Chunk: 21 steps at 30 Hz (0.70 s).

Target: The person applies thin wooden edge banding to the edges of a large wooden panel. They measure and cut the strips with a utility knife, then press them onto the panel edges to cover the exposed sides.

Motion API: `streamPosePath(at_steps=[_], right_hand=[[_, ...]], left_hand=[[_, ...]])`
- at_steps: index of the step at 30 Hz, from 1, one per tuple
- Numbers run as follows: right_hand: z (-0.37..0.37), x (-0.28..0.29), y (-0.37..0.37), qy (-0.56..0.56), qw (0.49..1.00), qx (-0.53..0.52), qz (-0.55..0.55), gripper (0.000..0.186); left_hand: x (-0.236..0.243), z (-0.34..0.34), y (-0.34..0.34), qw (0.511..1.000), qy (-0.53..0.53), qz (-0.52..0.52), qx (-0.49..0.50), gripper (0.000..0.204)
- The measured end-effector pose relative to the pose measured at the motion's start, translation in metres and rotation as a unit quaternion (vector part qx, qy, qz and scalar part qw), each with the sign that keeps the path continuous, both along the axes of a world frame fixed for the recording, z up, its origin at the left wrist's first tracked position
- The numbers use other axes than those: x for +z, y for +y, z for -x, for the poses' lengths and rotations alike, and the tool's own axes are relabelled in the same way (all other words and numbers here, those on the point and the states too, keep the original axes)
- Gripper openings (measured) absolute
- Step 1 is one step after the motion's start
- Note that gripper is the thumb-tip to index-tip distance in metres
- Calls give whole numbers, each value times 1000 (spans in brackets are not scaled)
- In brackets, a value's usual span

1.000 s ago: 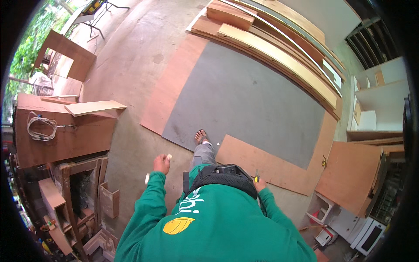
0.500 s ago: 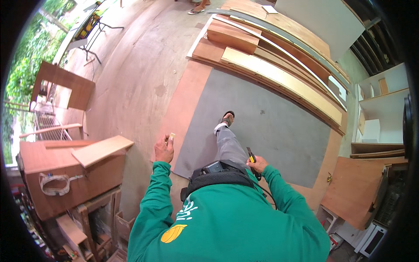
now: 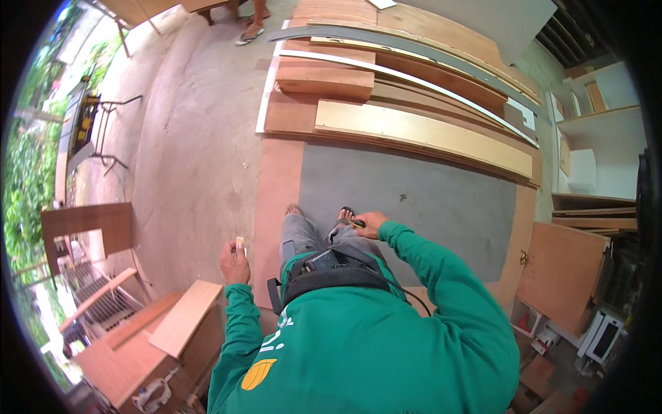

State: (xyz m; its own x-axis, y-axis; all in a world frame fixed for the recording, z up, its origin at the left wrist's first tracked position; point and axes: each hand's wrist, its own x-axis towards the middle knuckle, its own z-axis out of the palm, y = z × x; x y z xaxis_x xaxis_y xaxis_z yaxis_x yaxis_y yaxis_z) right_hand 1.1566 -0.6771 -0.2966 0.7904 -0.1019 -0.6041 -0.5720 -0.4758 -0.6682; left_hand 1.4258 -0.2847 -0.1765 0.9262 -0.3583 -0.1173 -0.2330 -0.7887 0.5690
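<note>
My left hand (image 3: 234, 262) grips a small pale block (image 3: 240, 243) between thumb and fingers, out to the left of my legs. My right hand (image 3: 369, 225) is closed on a yellow-and-black utility knife (image 3: 357, 224) in front of my waist, above one sandaled foot. Below my hands, my feet are on a large grey-topped sheet (image 3: 441, 214) with reddish plywood along its sides. Just beyond it lies a stack of boards and long strips (image 3: 414, 141).
A co-worker's sandaled foot (image 3: 252, 36) shows at the top. Folding stands (image 3: 96, 131) are at the left, with a cut-out panel (image 3: 86, 217) and boards on a wooden box (image 3: 176, 324) nearer me. White cabinets (image 3: 600, 152) and a leaning panel (image 3: 562, 276) line the right.
I have advanced onto the grey sheet and turned slightly leftward, so the board stack sits more squarely ahead. My right hand with the knife has risen toward the middle in front of me.
</note>
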Motion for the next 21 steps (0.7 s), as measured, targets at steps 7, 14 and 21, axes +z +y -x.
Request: streamPosePath(at_steps=[7,14,21], right_hand=[[-135,-58,3,-7,989,-56,-136,65],[-257,-61,-16,23,975,-47,-217,52],[-319,17,-71,60,915,-187,-353,40]], left_hand=[[-32,-141,-90,991,55,-89,-79,24],[-36,-329,-178,977,84,-112,-158,24],[-44,-472,-250,968,92,-75,-219,27]])
